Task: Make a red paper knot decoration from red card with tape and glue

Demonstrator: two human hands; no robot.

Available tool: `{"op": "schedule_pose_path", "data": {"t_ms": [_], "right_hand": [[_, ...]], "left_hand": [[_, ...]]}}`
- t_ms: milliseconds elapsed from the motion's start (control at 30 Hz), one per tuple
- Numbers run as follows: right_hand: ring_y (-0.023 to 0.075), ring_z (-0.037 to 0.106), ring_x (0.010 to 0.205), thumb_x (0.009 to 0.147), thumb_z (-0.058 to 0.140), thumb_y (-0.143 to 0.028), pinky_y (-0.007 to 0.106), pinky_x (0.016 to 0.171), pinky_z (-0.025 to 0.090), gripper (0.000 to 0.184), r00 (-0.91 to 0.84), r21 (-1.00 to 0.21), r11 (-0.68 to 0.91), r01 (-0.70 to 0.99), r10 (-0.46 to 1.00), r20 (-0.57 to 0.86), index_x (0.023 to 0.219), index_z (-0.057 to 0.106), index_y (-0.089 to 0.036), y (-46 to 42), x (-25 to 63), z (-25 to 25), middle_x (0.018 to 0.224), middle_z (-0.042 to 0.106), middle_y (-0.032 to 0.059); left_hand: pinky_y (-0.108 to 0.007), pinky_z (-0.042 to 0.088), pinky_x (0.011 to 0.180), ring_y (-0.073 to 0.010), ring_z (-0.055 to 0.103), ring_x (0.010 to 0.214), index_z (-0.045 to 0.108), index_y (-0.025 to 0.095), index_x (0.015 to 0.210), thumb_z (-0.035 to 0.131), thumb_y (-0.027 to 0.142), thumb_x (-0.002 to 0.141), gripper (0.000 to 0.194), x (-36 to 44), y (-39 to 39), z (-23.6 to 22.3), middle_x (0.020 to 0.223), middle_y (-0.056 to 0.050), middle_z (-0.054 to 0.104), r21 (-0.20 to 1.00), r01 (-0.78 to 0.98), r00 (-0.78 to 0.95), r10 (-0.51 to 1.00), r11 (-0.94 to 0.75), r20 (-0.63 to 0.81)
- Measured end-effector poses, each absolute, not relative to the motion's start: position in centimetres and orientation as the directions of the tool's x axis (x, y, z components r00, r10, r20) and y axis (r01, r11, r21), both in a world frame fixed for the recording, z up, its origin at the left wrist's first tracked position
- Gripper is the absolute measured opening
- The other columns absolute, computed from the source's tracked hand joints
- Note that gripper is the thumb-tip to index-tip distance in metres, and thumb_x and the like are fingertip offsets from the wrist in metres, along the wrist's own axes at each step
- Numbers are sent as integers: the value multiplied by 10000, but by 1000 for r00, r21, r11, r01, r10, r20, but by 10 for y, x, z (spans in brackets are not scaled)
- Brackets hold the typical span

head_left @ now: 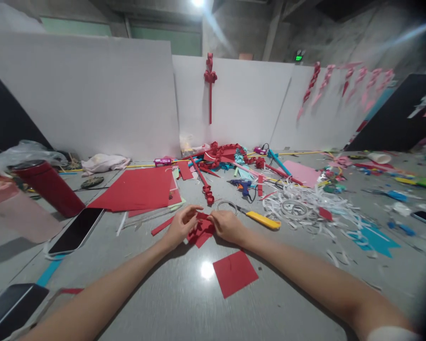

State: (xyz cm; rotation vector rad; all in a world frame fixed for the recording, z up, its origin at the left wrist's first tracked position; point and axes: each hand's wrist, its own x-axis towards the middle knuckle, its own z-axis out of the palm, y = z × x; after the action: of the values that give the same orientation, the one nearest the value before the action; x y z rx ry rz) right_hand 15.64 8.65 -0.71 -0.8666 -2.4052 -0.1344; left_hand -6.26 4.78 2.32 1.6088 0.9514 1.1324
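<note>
Folded red paper pieces [203, 233] lie between my two hands, low over the grey floor. My right hand [227, 227] is closed, pinching the upper right edge of this red paper between thumb and fingers. At the paper's left side is my left hand [180, 229], its fingers loosely curved and apart, touching or very near the paper. A red paper strip [162, 226] pokes out to the left behind that hand. In front of both hands, a red paper square [235, 273] lies flat on the floor.
A yellow utility knife [263, 220], a tape ring [226, 207] and a blue glue gun [244, 186] lie beyond my right hand. White paper shreds [305, 203] spread rightward. Large red sheets [138, 189], a phone [76, 232] and a red tumbler [51, 189] are on the left.
</note>
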Motion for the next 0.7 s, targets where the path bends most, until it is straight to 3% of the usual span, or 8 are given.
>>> {"op": "schedule_pose_path", "data": {"t_ms": [133,200,300,500,700], "right_hand": [[166,551,630,1055,470,-248,296,625,310,224,-634,-116,791,600,559,535,896,605,-165,88,158,-10,723,658,46],[168,556,632,1051,471,-242,294,626,319,224,-636,-127,793,595,562,529,891,609,-166,88,158,-10,720,657,45],[171,568,644,1060,454,-244,295,638,347,255,-631,-164,797,581,568,528,872,610,-170,87,157,-7,722,656,46],[194,638,848,1081,444,-277,302,772,456,239,-650,-286,853,437,519,555,1044,656,-174,83,155,3,904,715,78],[186,624,770,1074,473,-281,299,738,463,265,-618,-305,839,449,539,573,930,663,-166,88,154,-5,817,699,71]], "left_hand": [[-249,397,521,-133,511,499,628,151,1216,441,561,998,501,-62,49,18,658,2,608,968,66,325,922,-243,210],[-242,383,490,-126,509,486,658,145,1157,474,586,983,508,-60,50,15,687,-18,647,970,99,296,937,-222,185],[-241,410,496,-127,535,495,699,145,1035,583,546,946,427,-57,51,15,679,-26,674,956,196,225,959,-216,171],[-238,427,504,-121,546,464,701,156,938,558,484,985,360,-55,45,19,627,-18,690,915,297,256,946,-275,201],[-230,418,482,-117,548,440,623,169,873,478,515,1022,403,-52,42,20,594,-6,676,944,226,277,945,-239,173]]}}
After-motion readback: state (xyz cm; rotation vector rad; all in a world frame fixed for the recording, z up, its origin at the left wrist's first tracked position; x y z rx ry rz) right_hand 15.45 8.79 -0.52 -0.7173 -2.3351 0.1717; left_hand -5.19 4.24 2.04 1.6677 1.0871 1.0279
